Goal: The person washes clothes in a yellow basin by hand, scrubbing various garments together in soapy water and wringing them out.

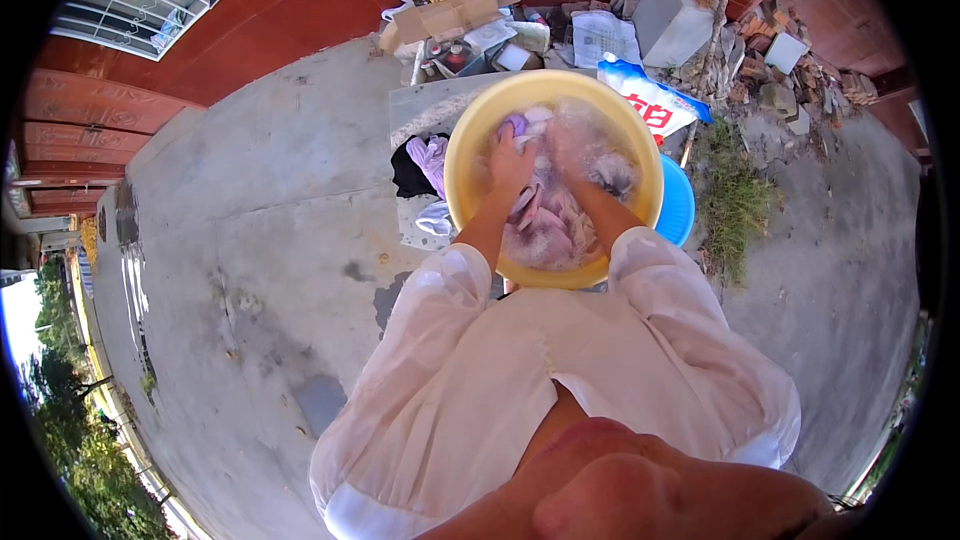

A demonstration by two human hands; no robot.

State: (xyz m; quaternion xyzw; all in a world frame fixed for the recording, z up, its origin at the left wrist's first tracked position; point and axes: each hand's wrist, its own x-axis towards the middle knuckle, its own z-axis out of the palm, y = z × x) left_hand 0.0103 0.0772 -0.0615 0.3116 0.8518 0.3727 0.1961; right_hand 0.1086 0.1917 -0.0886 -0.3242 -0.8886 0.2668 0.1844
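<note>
A yellow plastic basin (457,172) in front of me holds sudsy water and wet clothes (550,229). My left hand (512,159) is inside it on the left, its fingers at a purple and white cloth (514,124); whether they grip it cannot be told. To the right, my right hand (574,157) is under the foamy water and blurred, so its fingers are hidden. A dark and white cloth (615,172) floats near the right wall of the basin. Left of the basin lie black cloth (411,171), lilac cloth (429,159) and white cloth (434,218).
A blue plastic basin (677,201) and a detergent bag (651,100) bearing writing are at the right. Beyond stand a cardboard box (457,15) with corn cobs on it, a pale block (671,19) and piled bricks (780,67). Grass (731,202) grows from the concrete.
</note>
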